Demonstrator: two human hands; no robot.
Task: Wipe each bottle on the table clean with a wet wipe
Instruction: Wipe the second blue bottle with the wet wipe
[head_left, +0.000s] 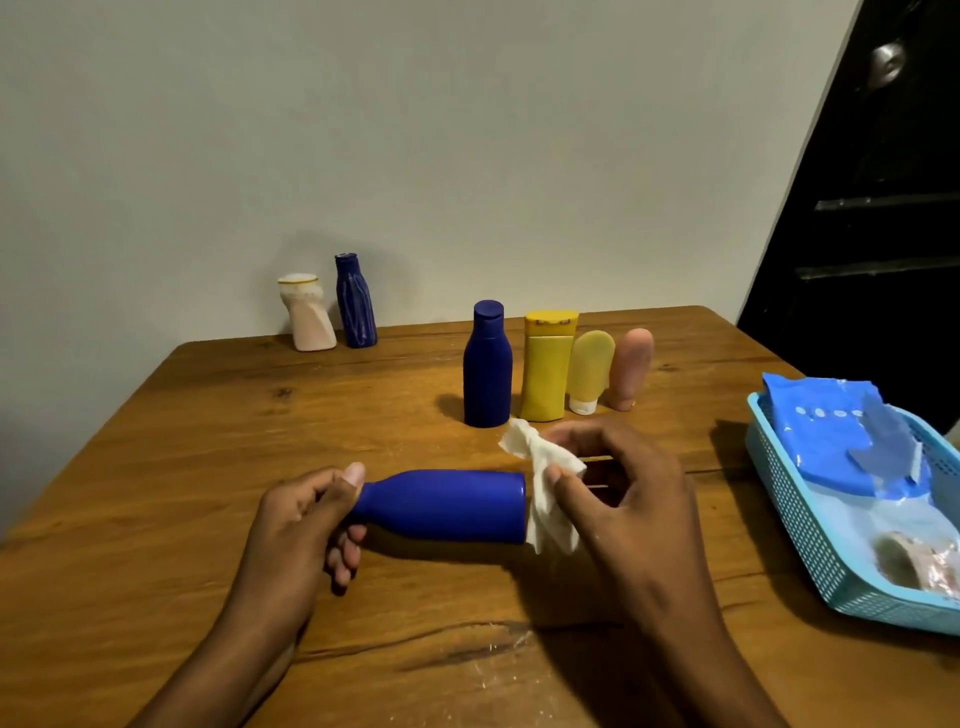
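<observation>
— Seven bottles are being counted in all. One, a blue bottle (447, 505), is being held level above the table (208, 441), its neck clamped by the left hand (301, 525).

— And the wipe?

— A wet wipe (550, 483) is being pinched by the right hand (623, 499) and pressed against the base, the end farthest from the gripped neck.

— Progress?

— Partway, it is being judged. Beyond the wipe, four bottles (545, 364) are being kept upright in a row; beyond the neck, two bottles (332, 306) are being kept apart near the wall. Which have been cleaned cannot be told.
</observation>
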